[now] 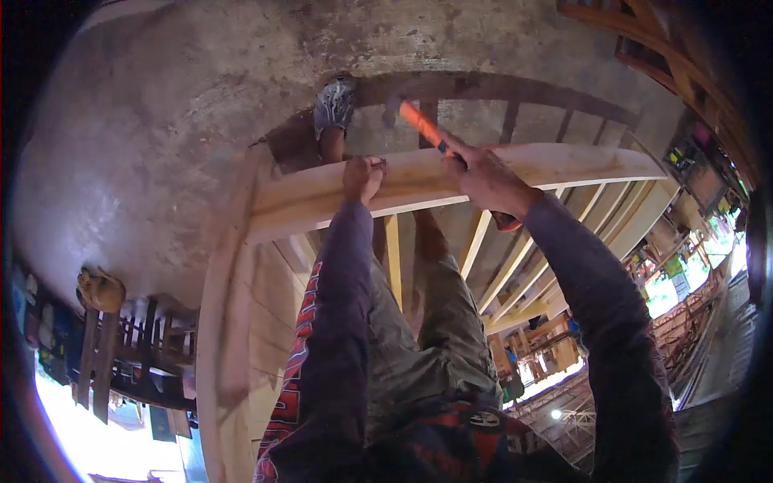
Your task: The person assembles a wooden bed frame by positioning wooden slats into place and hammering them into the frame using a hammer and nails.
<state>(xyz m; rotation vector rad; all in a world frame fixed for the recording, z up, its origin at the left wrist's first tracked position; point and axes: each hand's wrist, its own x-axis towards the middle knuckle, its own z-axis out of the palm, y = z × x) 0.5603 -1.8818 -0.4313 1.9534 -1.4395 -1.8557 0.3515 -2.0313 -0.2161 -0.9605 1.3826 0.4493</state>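
Note:
My right hand (489, 179) is wrapped round the orange handle of a hammer (423, 125). The hammer's head is dark and smeared by motion, raised out beyond the wooden rail (580, 159). On the left part of that rail rests my left hand (364, 179), its fingers pinched together near the upper edge. Whatever is between those fingertips is too small to make out, perhaps a nail. The rail is pale, wide wood and belongs to a large frame with several slats (515, 262) running back from it.
A wooden side piece (221, 322) of the frame stands at left. My legs (435, 322) are among the slats, and a shoe (334, 105) shows past the rail on the stained concrete floor (185, 121). Stacked wooden parts (676, 56) lie at upper right.

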